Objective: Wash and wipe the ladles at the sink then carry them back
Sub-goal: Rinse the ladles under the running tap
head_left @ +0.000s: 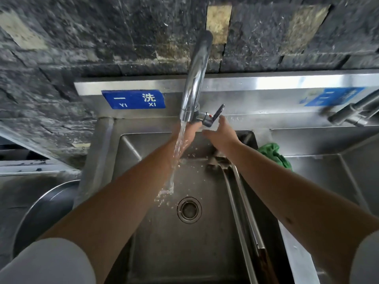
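Observation:
Two long-handled metal ladles (238, 189) lie in the steel sink (143, 232), bowls toward the back right, handles running to the front edge. Water pours from the chrome tap (194, 83) onto my left hand (187, 133), which is held flat under the stream with nothing in it. My right hand (222, 133) is spread open just below the tap lever (216, 115), fingertips close to it, holding nothing. My right forearm covers part of the ladle bowls.
A green cloth (273, 153) lies on the divider between this sink and the basin on the right (320, 181). A second tap (352, 113) stands at the far right. A round metal basin (41, 210) sits left of the sink. The drain (189, 210) is uncovered.

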A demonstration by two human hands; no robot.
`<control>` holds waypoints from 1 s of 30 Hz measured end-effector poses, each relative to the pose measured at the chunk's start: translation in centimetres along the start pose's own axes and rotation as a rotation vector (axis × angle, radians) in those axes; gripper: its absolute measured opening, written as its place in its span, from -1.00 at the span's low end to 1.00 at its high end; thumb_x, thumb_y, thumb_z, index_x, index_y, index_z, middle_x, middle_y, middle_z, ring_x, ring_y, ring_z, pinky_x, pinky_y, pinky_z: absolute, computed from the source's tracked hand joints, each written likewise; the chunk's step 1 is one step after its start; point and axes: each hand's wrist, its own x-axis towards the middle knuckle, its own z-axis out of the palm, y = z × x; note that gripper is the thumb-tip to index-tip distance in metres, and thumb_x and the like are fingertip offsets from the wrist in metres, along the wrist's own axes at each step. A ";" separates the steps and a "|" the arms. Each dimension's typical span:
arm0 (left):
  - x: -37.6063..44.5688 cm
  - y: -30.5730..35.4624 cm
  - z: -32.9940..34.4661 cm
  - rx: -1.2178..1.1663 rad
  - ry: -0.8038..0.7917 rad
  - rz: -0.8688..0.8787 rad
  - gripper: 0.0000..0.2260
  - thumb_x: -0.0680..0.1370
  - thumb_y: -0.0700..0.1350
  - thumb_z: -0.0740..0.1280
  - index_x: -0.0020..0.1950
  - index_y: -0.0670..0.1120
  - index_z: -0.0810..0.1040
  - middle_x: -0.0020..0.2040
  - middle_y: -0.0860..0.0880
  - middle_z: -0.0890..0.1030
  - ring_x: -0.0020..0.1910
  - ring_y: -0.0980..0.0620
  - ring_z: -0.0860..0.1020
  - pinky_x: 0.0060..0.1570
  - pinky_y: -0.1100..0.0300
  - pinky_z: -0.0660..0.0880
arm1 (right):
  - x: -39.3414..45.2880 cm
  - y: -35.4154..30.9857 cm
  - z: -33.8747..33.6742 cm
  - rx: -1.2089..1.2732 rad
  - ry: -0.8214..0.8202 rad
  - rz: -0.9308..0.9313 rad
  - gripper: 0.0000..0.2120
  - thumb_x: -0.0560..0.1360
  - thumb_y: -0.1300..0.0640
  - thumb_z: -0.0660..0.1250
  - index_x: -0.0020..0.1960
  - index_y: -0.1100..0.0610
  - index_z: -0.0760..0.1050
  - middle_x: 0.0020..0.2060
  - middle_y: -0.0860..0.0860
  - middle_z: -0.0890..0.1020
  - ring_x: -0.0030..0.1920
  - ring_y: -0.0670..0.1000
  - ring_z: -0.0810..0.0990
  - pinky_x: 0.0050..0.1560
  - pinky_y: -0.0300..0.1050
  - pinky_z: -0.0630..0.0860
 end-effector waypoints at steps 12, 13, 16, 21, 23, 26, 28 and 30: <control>0.8 2.5 -1.5 0.232 -0.099 0.026 -0.87 0.59 -0.20 0.26 0.10 -0.03 0.40 -0.18 -0.01 0.43 -0.10 0.02 0.48 -0.08 0.18 0.43 | 1.1 -1.3 1.1 -0.171 0.068 -0.072 -0.25 0.46 0.26 0.30 0.56 0.02 0.07 0.19 0.11 0.59 -0.02 0.12 0.61 -0.17 -0.01 0.60; 1.1 2.3 -1.3 0.235 -0.099 0.028 -0.83 0.60 -0.22 0.25 0.14 0.00 0.37 -0.22 0.07 0.34 -0.09 0.05 0.46 -0.13 0.25 0.42 | 1.0 -1.3 0.9 -0.196 0.053 -0.060 -0.21 0.46 0.28 0.30 0.58 0.01 0.03 0.22 0.11 0.57 -0.04 0.09 0.61 -0.23 -0.06 0.57; 0.9 2.2 -1.3 0.306 -0.113 0.113 -0.72 0.60 -0.30 0.25 0.17 0.06 0.37 -0.22 0.16 0.23 -0.17 0.16 0.40 -0.24 0.39 0.40 | 0.5 -1.3 0.3 -0.284 0.000 -0.052 -0.14 0.47 0.29 0.32 0.60 -0.02 -0.09 0.23 0.11 0.55 -0.10 0.04 0.57 -0.23 -0.06 0.59; 0.0 1.4 -0.9 0.375 -0.119 0.100 -0.75 0.62 -0.28 0.19 -0.15 0.05 0.31 -0.26 0.13 0.20 -0.34 0.21 0.22 -0.45 0.54 0.28 | -0.6 -1.2 -1.5 -0.462 -0.081 -0.120 -0.17 0.52 0.22 0.32 0.60 -0.07 -0.11 0.23 0.17 0.56 -0.16 0.03 0.58 -0.34 -0.11 0.53; -0.2 0.4 -0.9 0.371 -0.113 0.037 -0.73 0.62 -0.26 0.20 -0.20 0.05 0.32 -0.25 0.08 0.32 -0.32 0.21 0.32 -0.33 0.47 0.34 | -1.7 -0.9 -2.2 -0.504 -0.139 -0.151 -0.21 0.55 0.25 0.27 0.60 -0.09 -0.08 0.24 0.17 0.55 -0.29 -0.03 0.55 -0.45 -0.19 0.47; -1.9 -0.7 -0.1 0.421 -0.176 -0.009 -0.57 0.61 -0.17 0.26 0.49 -0.09 0.31 0.36 -0.10 0.45 0.25 -0.08 0.51 0.22 0.12 0.44 | -3.2 0.3 -2.6 -0.533 -0.192 -0.148 -0.28 0.57 0.24 0.23 0.60 -0.10 -0.02 0.03 0.07 0.54 -0.34 -0.03 0.52 -0.50 -0.23 0.40; -2.5 -1.5 0.8 0.431 -0.194 -0.008 -0.46 0.60 -0.18 0.27 0.56 -0.10 0.21 0.43 -0.10 0.40 0.33 -0.10 0.46 0.18 0.21 0.45 | -3.9 1.5 -2.8 -0.544 -0.198 -0.136 -0.32 0.56 0.21 0.24 0.59 -0.04 0.05 0.11 0.13 0.55 -0.24 0.02 0.55 -0.38 -0.17 0.47; -3.5 -1.9 1.6 0.398 -0.215 0.008 -0.67 0.60 -0.26 0.25 0.37 -0.12 0.43 0.16 -0.03 0.54 0.09 0.03 0.54 -0.22 0.54 0.39 | -4.5 2.8 -3.1 -0.559 -0.193 -0.112 -0.39 0.55 0.20 0.24 0.56 0.02 0.15 0.19 0.20 0.56 -0.13 0.09 0.56 -0.21 -0.14 0.50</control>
